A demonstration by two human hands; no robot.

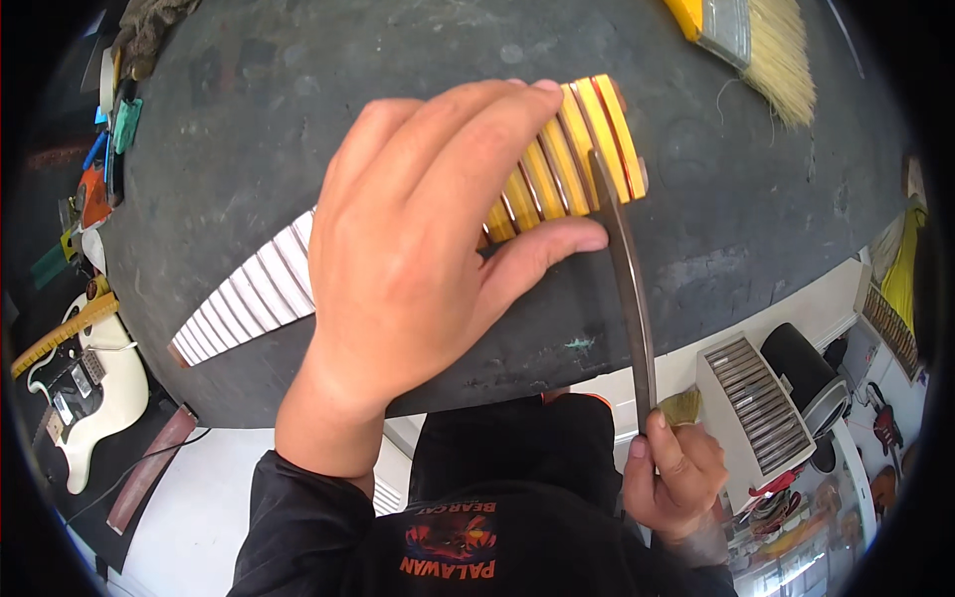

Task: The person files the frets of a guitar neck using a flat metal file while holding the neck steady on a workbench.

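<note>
A guitar neck (pixel 264 284) lies across the dark work surface, its fretboard masked with strips between the metal frets. The strips look white at the narrow left end and yellow at the right end. My left hand (pixel 408 219) is closed over its middle, fingers across the far side and thumb along the near edge, hiding that stretch. In my right hand (pixel 681 473), low and to the right, is the handle end of a long, narrow metal file (pixel 634 289). The file's tip rests over the yellow strips near the right end, just past my left thumb.
The dark work surface (pixel 696 219) has a curved near edge close to my body. A wide yellow-handled brush (pixel 771 50) lies at the far right. Left stand a cream guitar body (pixel 114 388) and assorted hand tools (pixel 95 194). A slotted white box (pixel 711 383) sits lower right.
</note>
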